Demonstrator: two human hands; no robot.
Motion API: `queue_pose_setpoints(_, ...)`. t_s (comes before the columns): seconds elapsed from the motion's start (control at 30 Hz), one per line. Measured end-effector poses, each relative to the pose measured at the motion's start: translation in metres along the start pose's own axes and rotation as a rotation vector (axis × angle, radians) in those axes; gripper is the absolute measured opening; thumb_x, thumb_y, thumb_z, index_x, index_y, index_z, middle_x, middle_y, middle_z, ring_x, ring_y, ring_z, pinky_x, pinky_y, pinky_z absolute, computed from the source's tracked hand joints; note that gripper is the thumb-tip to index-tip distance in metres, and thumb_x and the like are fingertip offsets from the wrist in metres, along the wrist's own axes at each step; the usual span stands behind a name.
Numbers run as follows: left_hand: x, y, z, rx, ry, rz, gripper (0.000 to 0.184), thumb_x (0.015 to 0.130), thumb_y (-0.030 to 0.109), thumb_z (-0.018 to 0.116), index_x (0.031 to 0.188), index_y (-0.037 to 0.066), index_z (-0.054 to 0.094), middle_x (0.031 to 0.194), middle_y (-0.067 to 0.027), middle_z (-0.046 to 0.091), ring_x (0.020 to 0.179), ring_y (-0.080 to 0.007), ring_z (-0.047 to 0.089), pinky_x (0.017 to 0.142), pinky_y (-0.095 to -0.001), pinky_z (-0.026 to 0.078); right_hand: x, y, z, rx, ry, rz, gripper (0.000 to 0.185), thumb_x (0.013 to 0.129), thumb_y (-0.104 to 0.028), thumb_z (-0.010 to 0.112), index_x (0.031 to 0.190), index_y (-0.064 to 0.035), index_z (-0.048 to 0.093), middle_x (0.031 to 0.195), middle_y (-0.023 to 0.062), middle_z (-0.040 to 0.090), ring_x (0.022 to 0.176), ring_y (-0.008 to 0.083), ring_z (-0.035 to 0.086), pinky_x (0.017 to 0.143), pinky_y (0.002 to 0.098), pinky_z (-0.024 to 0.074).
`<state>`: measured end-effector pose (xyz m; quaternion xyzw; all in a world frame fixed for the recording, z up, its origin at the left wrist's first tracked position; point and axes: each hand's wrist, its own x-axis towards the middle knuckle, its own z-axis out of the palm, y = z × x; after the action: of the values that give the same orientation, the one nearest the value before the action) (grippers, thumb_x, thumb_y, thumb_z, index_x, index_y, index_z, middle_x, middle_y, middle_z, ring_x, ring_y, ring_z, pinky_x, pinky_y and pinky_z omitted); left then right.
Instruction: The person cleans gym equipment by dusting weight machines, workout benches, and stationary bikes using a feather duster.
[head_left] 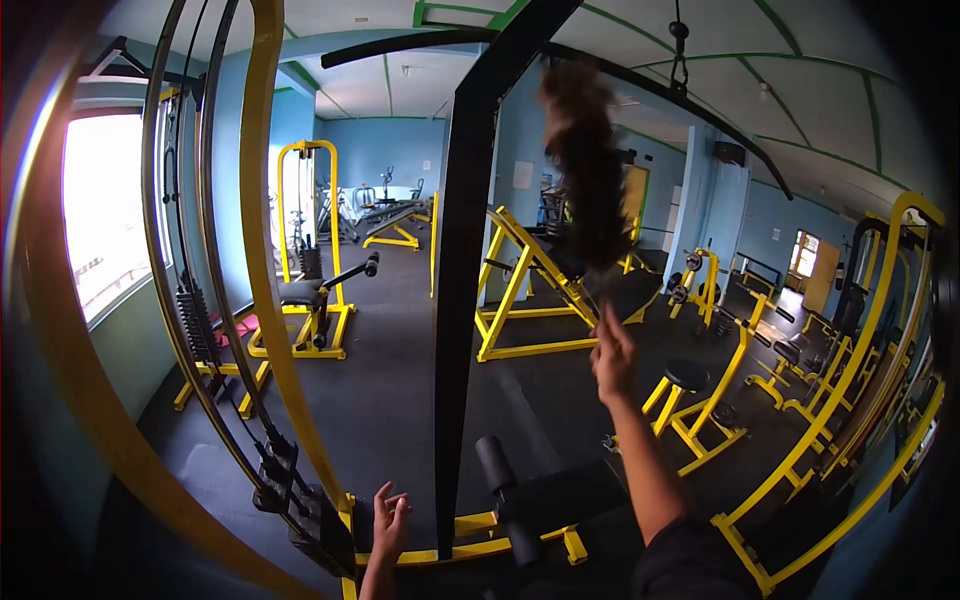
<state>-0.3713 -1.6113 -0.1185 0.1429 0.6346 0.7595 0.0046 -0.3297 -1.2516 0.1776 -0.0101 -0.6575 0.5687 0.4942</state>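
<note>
My right hand (614, 356) is closed round the thin handle of a feather duster (590, 190), held up with its dark brown, fluffy head pointing at the ceiling. The duster's head is smeared by motion and overlaps the upper end of a black upright post (462, 300) and the long black pull-down bar (690, 95). Low in the view, my left hand (391, 522) is raised with its fingers apart and nothing in them. It is left of the post, near the yellow base frame of the cable machine and its black weight stack (290, 500).
Yellow uprights (265, 200) and steel guide rods of the cable machine stand close on my left. Below is a black padded seat (560, 497) with foam rollers. Yellow-framed benches (535, 290) and a stool (686, 376) stand farther off on the black floor. A bright window (105, 205) is at left.
</note>
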Motion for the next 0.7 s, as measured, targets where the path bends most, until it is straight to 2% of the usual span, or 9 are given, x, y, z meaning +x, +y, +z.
queue_pose_setpoints(0.1,0.007,0.015,0.012,0.011,-0.011,0.047,0.049,0.099,0.023,0.054,0.141,0.008,0.033,0.112,-0.0109,0.058,0.097,-0.0158,0.057,0.089,-0.0305,0.047,-0.019,0.038,-0.001,-0.051,-0.124,0.187,0.038,0.097,-0.022,0.053,0.132,-0.0086,0.057,0.079,-0.0010,0.060,0.060,0.0044,0.050,0.054,0.0216,0.0420)
queue_pose_setpoints(0.17,0.008,0.034,0.015,0.071,-0.023,0.009,0.050,0.100,0.024,0.053,0.142,0.009,0.031,0.112,-0.0105,0.057,0.098,-0.0158,0.056,0.090,-0.0309,0.046,0.006,0.054,0.005,-0.185,-0.156,-0.120,0.035,0.096,-0.018,0.052,0.127,-0.0051,0.060,0.089,0.0037,0.069,0.072,0.0086,0.058,0.067,0.0265,0.0484)
queue_pose_setpoints(0.23,0.013,0.053,0.025,0.147,-0.031,-0.010,0.051,0.100,0.026,0.051,0.144,0.010,0.029,0.115,-0.0102,0.055,0.101,-0.0159,0.053,0.092,-0.0321,0.045,0.028,0.046,0.010,-0.145,-0.249,-0.310,0.036,0.096,-0.017,0.053,0.128,-0.0024,0.059,0.088,-0.0016,0.061,0.071,0.0026,0.049,0.067,0.0181,0.0424)
queue_pose_setpoints(0.3,0.022,0.063,0.039,0.123,-0.038,-0.018,0.053,0.101,0.026,0.050,0.146,0.012,0.026,0.121,-0.0125,0.052,0.105,-0.0171,0.051,0.096,-0.0335,0.042,0.049,0.059,0.003,-0.143,-0.427,-0.249,0.035,0.093,-0.012,0.055,0.126,-0.0017,0.060,0.096,0.0018,0.067,0.082,0.0064,0.057,0.074,0.0218,0.0463)
queue_pose_setpoints(0.4,0.039,0.063,0.062,0.221,-0.048,0.032,0.056,0.102,0.024,0.047,0.150,0.014,0.021,0.136,-0.0196,0.045,0.115,-0.0211,0.050,0.098,-0.0352,0.040,0.026,0.096,-0.009,-0.141,-0.595,-0.155,0.032,0.090,-0.007,0.057,0.121,-0.0023,0.063,0.099,0.0046,0.069,0.083,0.0076,0.058,0.077,0.0243,0.0482)
queue_pose_setpoints(0.53,0.052,0.072,0.109,0.408,-0.005,-0.025,0.062,0.101,0.022,0.048,0.152,0.015,0.014,0.143,-0.0231,0.038,0.115,-0.0244,0.055,0.096,-0.0348,0.043,-0.097,0.200,-0.039,-0.208,-0.766,0.124,0.028,0.089,-0.006,0.056,0.114,-0.0058,0.067,0.091,0.0044,0.068,0.078,0.0089,0.059,0.073,0.0257,0.0492)
queue_pose_setpoints(0.6,0.066,0.054,0.121,0.432,0.046,-0.029,0.064,0.101,0.022,0.049,0.153,0.014,0.013,0.144,-0.0239,0.037,0.113,-0.0254,0.056,0.095,-0.0345,0.044,-0.163,0.246,-0.060,-0.173,-0.818,0.477,0.028,0.089,-0.007,0.056,0.115,-0.0056,0.067,0.091,0.0059,0.070,0.077,0.0102,0.062,0.070,0.0267,0.0494)
queue_pose_setpoints(0.63,0.070,0.046,0.125,0.462,0.059,-0.006,0.066,0.100,0.022,0.050,0.153,0.013,0.012,0.145,-0.0248,0.036,0.112,-0.0263,0.058,0.094,-0.0342,0.045,-0.201,0.278,-0.072,-0.191,-0.804,0.452,0.027,0.090,-0.008,0.056,0.114,-0.0047,0.067,0.084,0.0053,0.069,0.069,0.0099,0.060,0.065,0.0261,0.0480)
queue_pose_setpoints(0.7,0.066,0.042,0.141,0.494,0.150,-0.068,0.068,0.099,0.022,0.052,0.153,0.012,0.011,0.144,-0.0263,0.035,0.113,-0.0277,0.058,0.093,-0.0344,0.046,-0.253,0.316,-0.090,-0.242,-0.897,0.750,0.027,0.091,-0.009,0.056,0.116,-0.0039,0.065,0.079,0.0047,0.066,0.065,0.0094,0.059,0.062,0.0253,0.0463)
